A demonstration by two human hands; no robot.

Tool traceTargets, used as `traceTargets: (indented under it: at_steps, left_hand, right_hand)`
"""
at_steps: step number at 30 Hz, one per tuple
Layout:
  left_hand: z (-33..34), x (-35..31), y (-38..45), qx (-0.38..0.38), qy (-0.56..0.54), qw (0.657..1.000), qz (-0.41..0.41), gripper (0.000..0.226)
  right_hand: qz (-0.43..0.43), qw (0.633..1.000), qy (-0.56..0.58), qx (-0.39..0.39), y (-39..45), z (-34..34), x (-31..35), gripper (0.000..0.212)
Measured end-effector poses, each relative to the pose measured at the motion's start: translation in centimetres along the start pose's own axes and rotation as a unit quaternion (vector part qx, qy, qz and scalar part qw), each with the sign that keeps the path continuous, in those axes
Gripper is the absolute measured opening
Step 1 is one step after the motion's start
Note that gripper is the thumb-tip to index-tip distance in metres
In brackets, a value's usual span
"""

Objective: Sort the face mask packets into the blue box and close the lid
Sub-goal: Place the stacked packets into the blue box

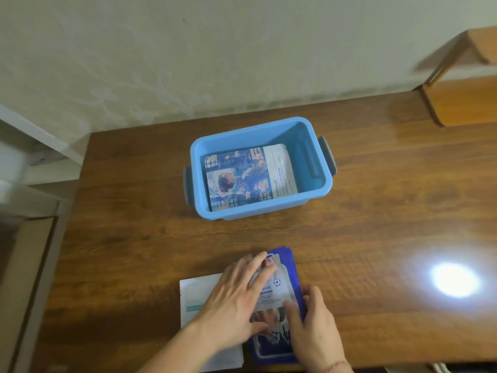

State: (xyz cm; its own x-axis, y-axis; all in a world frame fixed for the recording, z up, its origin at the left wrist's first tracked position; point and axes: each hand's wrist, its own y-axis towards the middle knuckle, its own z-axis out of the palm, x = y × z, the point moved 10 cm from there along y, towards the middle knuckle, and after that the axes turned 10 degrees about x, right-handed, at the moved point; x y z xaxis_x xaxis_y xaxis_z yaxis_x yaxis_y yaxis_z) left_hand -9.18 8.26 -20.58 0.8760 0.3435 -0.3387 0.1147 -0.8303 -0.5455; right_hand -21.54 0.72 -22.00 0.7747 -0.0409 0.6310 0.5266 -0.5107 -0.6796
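Your left hand (236, 300) presses flat, fingers spread, steadying the dark-blue foil mask packets (279, 343) while your right hand (314, 327) seemingly pinches their edge for the open blue plastic box (258, 211).

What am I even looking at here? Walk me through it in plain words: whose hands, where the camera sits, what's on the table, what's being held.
There is no machine here. One wide-angle camera worn on a person's head looks forward and down at their two bare hands. A wooden table stands against a wall. On it sits an open blue box with grey side handles; a picture-printed face mask packet lies flat inside. No lid is in view. Near the person lies a pile of packets: dark blue packets, a pale packet on top, and a white packet at the left. The left hand lies flat on the pile. The right hand takes the pile's right edge.
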Motion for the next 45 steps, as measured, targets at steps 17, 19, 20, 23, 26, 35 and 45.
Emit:
traceTargets:
  at_steps: [17, 19, 20, 23, 26, 35, 45]
  left_hand:
    - [-8.4, -7.9, 7.4, -0.169, -0.586, 0.778, 0.150, 0.027]
    - [-8.5, -7.9, 8.2, -0.194, -0.567, 0.787, 0.145, 0.029]
    - [-7.8, -7.9, 8.7, -0.193, -0.563, 0.792, 0.132, 0.030]
    - [-5.6, -7.9, 9.6, -0.167, -0.576, 0.795, 0.092, 0.030]
    - [-5.0, -7.8, 9.6, -0.182, -0.584, 0.788, 0.077, 0.032]
    - [-8.8, -4.8, 3.9, -0.371, -0.776, 0.510, -0.033, 0.075]
    - [-15.8, 3.6, -1.2, -0.480, -0.747, 0.459, 0.018, 0.074]
  right_hand:
    - [-0.339, 0.855, 0.382, -0.095, 1.9, -14.8, 0.3, 0.050]
    - [-0.346, 0.858, 0.364, -0.109, 2.7, -15.8, -0.2, 0.044]
    - [-0.346, 0.866, 0.346, -0.109, 3.1, -15.8, -0.4, 0.045]
    - [-0.324, 0.904, 0.265, -0.089, 4.2, -15.2, -1.1, 0.051]
    - [-0.296, 0.927, 0.222, -0.059, 4.5, -15.2, -0.9, 0.035]
    - [-0.281, 0.785, 0.536, 0.132, 2.1, -13.8, 7.9, 0.060]
    - [-0.209, 0.858, 0.450, 0.131, 4.0, -11.4, 16.8, 0.052]
